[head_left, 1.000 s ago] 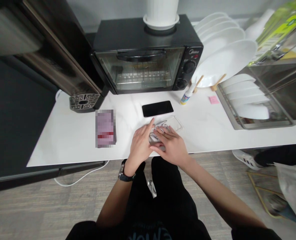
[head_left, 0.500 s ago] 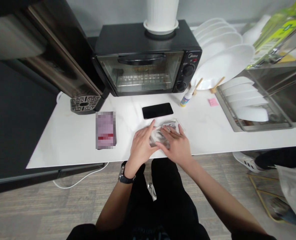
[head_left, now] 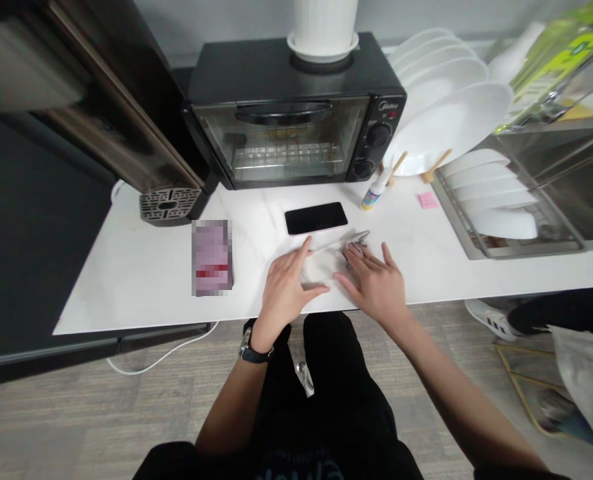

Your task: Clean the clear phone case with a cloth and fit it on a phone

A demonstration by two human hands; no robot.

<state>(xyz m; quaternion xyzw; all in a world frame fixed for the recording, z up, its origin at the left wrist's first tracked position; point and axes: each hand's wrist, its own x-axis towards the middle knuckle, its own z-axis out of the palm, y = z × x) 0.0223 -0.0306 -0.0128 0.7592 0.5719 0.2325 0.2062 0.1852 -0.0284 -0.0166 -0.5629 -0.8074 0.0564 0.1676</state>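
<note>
A clear, flat plastic case point(head_left: 321, 265) lies near the front edge of the white counter. My left hand point(head_left: 287, 283) steadies its left end, with thumb and index finger spread along the front and back edges. On its right end a crumpled grey cloth point(head_left: 357, 245) sits under the fingertips of my right hand point(head_left: 375, 283), whose thumb points left over the case. Just behind is a black-screened phone point(head_left: 316, 219). A small white spray bottle point(head_left: 373, 193) with a yellow base stands farther back to the right.
A blurred purple object point(head_left: 212, 259) lies to the left, before a drip tray point(head_left: 169, 205). Behind stands a black toaster oven point(head_left: 286, 143) bearing a white pot point(head_left: 325, 30). White plates point(head_left: 436, 127), a pink note point(head_left: 427, 200) and a sink point(head_left: 456, 227) with bowls are at right.
My right hand has slid to the right with the grey cloth, uncovering the middle of the clear case. The left hand stays in place.
</note>
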